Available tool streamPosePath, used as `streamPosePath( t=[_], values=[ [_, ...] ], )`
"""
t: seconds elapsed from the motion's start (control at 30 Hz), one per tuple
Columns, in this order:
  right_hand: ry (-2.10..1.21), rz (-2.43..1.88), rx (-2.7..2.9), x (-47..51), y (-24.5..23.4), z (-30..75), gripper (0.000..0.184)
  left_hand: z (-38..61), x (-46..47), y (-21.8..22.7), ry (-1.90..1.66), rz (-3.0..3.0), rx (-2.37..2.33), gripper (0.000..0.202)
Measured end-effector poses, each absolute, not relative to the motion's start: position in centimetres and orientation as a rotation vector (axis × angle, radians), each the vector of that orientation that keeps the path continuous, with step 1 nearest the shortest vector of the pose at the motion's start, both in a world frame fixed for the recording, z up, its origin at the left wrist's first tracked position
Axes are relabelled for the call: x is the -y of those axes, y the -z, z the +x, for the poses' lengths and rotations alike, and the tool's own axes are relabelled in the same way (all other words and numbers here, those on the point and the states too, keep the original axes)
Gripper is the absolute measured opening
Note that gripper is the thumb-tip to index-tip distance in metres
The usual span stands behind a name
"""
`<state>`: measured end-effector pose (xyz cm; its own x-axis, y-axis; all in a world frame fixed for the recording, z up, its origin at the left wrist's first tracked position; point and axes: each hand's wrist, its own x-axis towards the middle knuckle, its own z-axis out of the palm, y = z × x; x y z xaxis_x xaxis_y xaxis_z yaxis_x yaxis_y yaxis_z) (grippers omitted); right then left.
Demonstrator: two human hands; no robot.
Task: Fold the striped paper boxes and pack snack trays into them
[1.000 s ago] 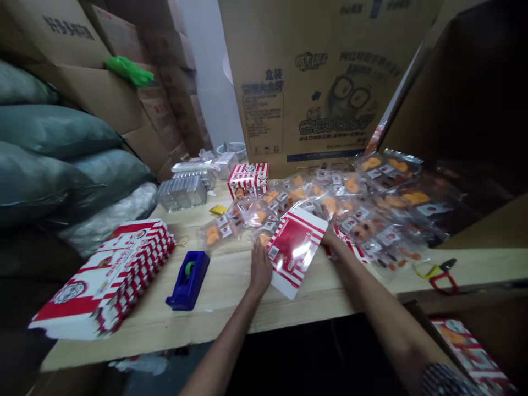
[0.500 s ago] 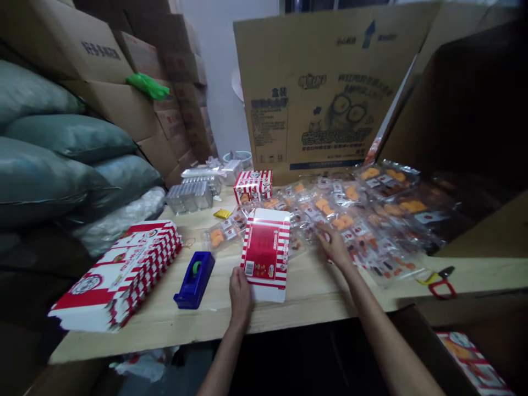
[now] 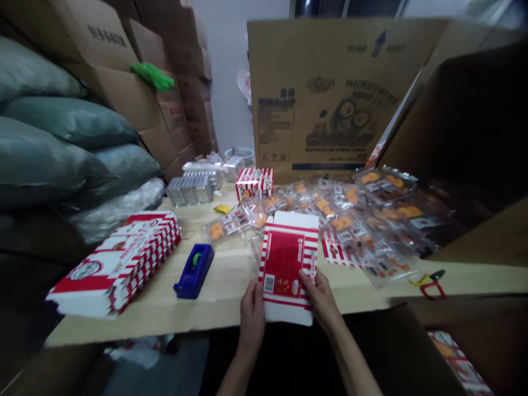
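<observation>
A flat red-and-white striped carton (image 3: 284, 258) is held upright-facing above the table's front edge, its barcode side toward me. My left hand (image 3: 252, 308) grips its lower left edge. On the right edge, my right hand (image 3: 319, 294) holds it too, thumb across the printed face. Behind it lie several clear packs with orange pieces (image 3: 324, 206). Part of another striped carton (image 3: 336, 247) shows under those packs. To the left sits a blue tape dispenser (image 3: 194, 272) with green tape, beside a stack of flat striped cartons (image 3: 119, 264).
A folded striped box (image 3: 254, 183) stands at the back near clear plastic trays (image 3: 190, 190). Scissors with red and yellow handles (image 3: 431, 284) lie at the right front edge. A large cardboard box (image 3: 342, 71) rises behind. Filled sacks (image 3: 53, 159) are piled on the left.
My right hand has left the clear packs and taken hold of the carton's right edge. The carton has moved right and toward me, with my left hand still on it.
</observation>
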<state>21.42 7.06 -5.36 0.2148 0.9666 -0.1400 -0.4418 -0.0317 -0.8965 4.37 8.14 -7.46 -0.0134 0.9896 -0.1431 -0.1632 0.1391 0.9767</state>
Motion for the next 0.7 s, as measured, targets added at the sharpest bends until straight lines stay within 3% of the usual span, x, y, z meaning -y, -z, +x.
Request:
streamPosePath(
  t=[0.2,0.3,0.5,0.7],
  values=[
    [-1.555,-1.063,0.607,-2.6,5.0,22.3,0.052,1.6,-7.0,4.4,-0.93,0.852,-0.832,0.037],
    [-1.44,-1.079,0.527,-1.0,6.1,21.3,0.06,1.1,-5.8,3.9,-0.893,0.881,-0.835,0.037],
    [-1.292,-1.135,0.531,-0.7,6.7,20.9,0.056,1.2,-4.0,3.9,-0.893,0.845,-0.865,0.041],
    [-1.133,-1.288,0.766,0.4,7.2,19.9,0.07,1.8,-3.9,3.9,-1.0,0.976,-1.074,0.043]
  ],
)
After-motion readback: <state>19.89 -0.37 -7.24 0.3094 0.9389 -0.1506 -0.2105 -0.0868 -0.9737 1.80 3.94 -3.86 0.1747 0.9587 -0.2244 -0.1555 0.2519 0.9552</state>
